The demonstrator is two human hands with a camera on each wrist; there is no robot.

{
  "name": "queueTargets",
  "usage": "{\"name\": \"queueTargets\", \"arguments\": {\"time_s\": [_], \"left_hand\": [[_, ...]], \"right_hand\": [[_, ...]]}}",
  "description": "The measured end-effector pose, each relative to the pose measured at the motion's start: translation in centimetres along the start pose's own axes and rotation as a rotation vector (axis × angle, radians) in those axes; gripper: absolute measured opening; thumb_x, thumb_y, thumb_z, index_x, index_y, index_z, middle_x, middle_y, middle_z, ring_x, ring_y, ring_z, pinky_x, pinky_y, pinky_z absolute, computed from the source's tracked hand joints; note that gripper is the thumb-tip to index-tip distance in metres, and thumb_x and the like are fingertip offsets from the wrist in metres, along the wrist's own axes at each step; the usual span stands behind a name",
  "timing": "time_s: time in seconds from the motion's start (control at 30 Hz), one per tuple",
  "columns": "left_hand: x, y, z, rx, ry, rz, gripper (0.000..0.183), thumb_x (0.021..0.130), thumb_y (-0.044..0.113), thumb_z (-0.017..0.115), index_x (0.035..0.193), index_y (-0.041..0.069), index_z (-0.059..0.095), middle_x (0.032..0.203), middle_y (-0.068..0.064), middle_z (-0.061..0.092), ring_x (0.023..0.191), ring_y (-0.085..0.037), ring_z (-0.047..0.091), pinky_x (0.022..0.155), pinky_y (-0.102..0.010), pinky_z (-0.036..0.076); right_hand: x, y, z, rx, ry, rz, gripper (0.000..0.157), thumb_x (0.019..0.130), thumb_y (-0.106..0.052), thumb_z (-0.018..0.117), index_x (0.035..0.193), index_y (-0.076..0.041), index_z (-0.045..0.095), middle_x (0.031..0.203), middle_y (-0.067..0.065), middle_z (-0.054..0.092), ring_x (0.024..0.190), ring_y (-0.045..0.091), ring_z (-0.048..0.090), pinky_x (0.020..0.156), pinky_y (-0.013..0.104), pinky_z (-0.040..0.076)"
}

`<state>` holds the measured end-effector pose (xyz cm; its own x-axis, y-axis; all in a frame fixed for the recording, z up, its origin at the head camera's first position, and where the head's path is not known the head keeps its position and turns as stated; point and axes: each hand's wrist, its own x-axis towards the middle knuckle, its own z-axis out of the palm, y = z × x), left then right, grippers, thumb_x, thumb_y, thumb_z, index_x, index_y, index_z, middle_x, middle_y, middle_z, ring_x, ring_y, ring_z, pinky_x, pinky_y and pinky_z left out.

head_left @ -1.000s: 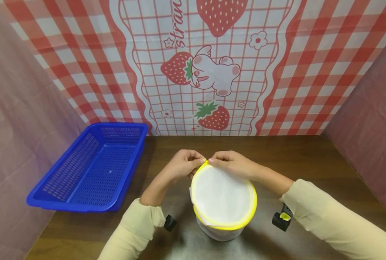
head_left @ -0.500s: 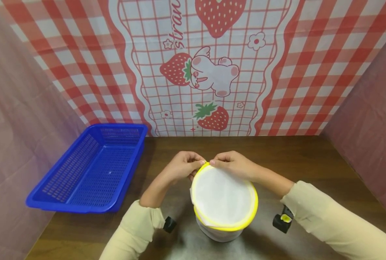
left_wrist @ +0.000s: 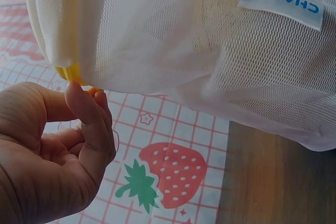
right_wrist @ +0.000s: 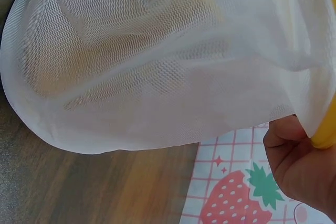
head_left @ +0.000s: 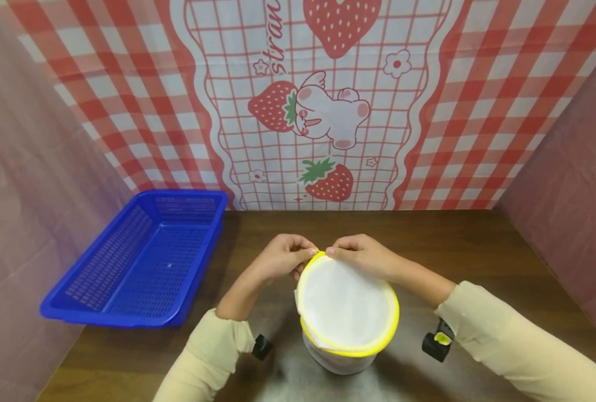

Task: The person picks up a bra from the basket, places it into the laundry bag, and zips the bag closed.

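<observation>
A white mesh laundry bag (head_left: 345,301), round with a yellow zipper edge (head_left: 387,329), stands upright on the table with its flat white top up. Its far rim lies between my two hands. My left hand (head_left: 287,255) pinches the yellow edge at the far left, thumb against fingertips. Just to its right, my right hand (head_left: 363,254) grips the rim with the thumb on top and fingers curled beneath. In the left wrist view a white label (left_wrist: 282,6) with blue letters shows on the mesh side. Something pale yellowish shows through the mesh.
A blue plastic basket (head_left: 190,304) with perforated walls stands at the left on the brown wooden table (head_left: 453,245). Behind the table hangs a red-and-white checked cloth (head_left: 484,111) with strawberries. Pinkish cloth (head_left: 574,195) closes off both sides.
My right thumb has shifted slightly right along the yellow edge, leaving a slightly wider gap to my left fingertips. The bag's top has moved a touch to the right.
</observation>
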<state>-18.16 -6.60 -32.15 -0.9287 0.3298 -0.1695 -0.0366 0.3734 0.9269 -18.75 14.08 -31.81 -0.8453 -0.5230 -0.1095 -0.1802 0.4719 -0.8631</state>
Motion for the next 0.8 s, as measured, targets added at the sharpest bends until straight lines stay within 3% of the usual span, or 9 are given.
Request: {"name": "queueTargets", "arguments": {"time_s": [0.33,0.6,0.8], "left_hand": [[0.14,0.25,0.23,0.019,-0.017,0.005,0.020,0.092,0.015,0.058,0.099,-0.002,0.066,0.069,-0.005,0.058,0.053,-0.012,0.052,0.048,-0.025,0.048],[0.05,0.24,0.19,0.014,-0.010,-0.001,0.020,0.092,0.015,0.058,0.100,-0.002,0.066,0.070,-0.005,0.058,0.054,-0.011,0.052,0.048,-0.023,0.048],[-0.03,0.10,0.12,0.016,-0.017,-0.005,0.020,0.092,0.014,0.058,0.100,-0.003,0.065,0.071,-0.005,0.060,0.053,-0.011,0.052,0.051,-0.029,0.051]], "right_hand": [[0.30,-0.37,0.12,-0.011,-0.054,-0.036,0.031,0.095,-0.034,0.051,0.093,-0.009,0.068,0.083,0.004,0.062,0.065,0.012,0.056,0.056,0.026,0.049],[0.34,-0.36,0.09,-0.029,-0.027,-0.012,0.032,0.094,-0.032,0.054,0.091,-0.005,0.069,0.078,0.004,0.062,0.063,0.012,0.055,0.054,0.026,0.049],[0.23,-0.34,0.19,-0.035,-0.019,-0.008,0.032,0.095,-0.032,0.053,0.089,-0.005,0.069,0.077,0.004,0.062,0.061,0.012,0.055,0.054,0.026,0.049]]}}
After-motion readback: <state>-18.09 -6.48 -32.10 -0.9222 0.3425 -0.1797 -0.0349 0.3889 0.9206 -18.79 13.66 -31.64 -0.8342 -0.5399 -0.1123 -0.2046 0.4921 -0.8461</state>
